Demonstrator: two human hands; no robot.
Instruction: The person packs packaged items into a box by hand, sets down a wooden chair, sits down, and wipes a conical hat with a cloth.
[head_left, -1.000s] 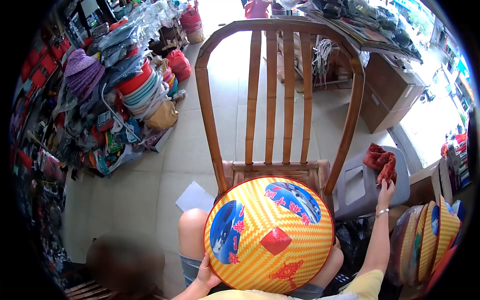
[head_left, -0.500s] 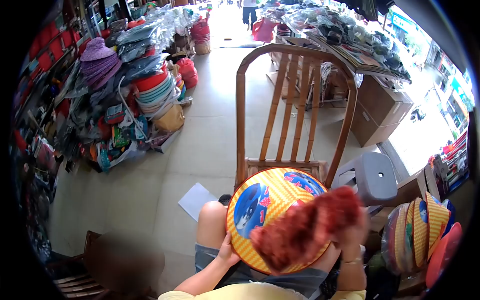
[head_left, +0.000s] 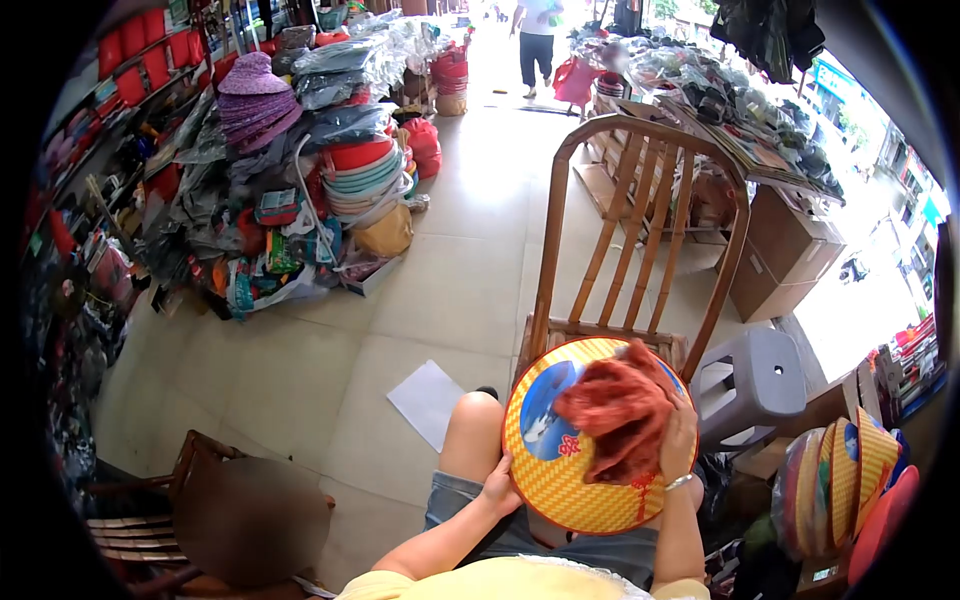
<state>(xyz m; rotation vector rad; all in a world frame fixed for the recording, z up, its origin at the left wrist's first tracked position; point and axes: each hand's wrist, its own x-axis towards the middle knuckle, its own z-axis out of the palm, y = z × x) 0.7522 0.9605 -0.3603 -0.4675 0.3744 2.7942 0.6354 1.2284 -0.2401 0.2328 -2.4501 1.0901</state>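
A round yellow woven hat [head_left: 540, 490] with a red rim, blue pictures and red characters rests over my lap. My left hand [head_left: 500, 487] grips its lower left edge. In my right hand [head_left: 680, 435] is a crumpled red cloth [head_left: 620, 415], which lies against the right half of the hat's top and covers part of its pattern. The fingers of my right hand are partly hidden by the cloth.
A bamboo chair [head_left: 545, 255] stands in front of me, with a grey stool [head_left: 765, 375] to its right. More woven hats [head_left: 840, 470] stack at the lower right. White paper [head_left: 425, 400] lies on the floor. A person [head_left: 536, 45] is at the far doorway; piled goods [head_left: 350, 170] line the left.
The red cloth has come from above the stool onto the hat with my right hand. My left hand still holds the rim. The view has shifted, and the distant person shows more fully.
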